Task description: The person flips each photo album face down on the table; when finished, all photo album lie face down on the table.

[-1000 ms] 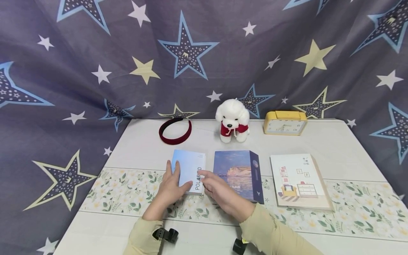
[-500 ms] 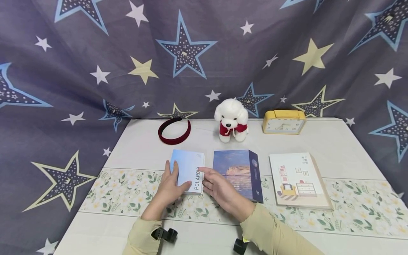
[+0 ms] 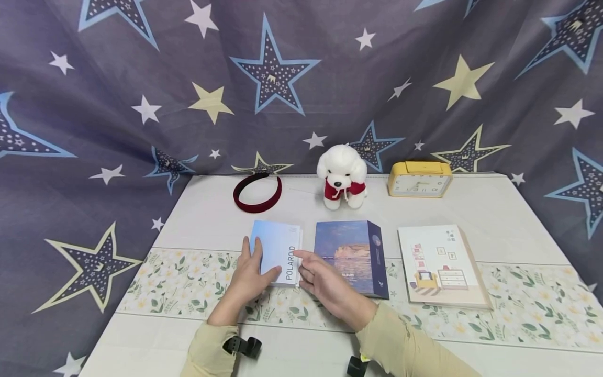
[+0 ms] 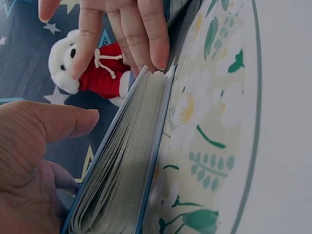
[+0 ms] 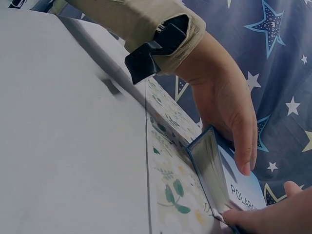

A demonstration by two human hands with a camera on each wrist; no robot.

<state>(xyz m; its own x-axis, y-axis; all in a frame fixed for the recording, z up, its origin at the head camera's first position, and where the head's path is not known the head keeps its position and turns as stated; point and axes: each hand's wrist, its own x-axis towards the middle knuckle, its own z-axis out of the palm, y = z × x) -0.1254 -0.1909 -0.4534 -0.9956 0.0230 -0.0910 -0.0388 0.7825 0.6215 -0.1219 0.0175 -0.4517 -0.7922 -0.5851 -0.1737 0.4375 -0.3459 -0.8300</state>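
Note:
A light-blue photo album (image 3: 275, 243) marked POLAROID lies on the table, between my two hands. My left hand (image 3: 247, 277) rests along its left side, fingers extended, with the thumb reaching over the lower part of the cover. On the opposite side, my right hand (image 3: 325, 285) has its fingertips right at the album's edge, the index finger pointing across the cover. The left wrist view shows the thick page block (image 4: 124, 156) between the covers, with the right fingers (image 4: 158, 46) at its far end. Part of the left hand is hidden behind the album there.
A blue seascape album (image 3: 346, 256) lies just right, partly behind the right hand. Further right is a white illustrated book (image 3: 440, 267). A dark red headband (image 3: 256, 207), a white plush dog (image 3: 341, 173) and a yellow clock (image 3: 419, 180) stand along the back near the star curtain (image 3: 367, 99).
Both hands stay at the POLAROID album with only slight finger shifts at its right edge. The view has drifted a little; the other objects keep their places.

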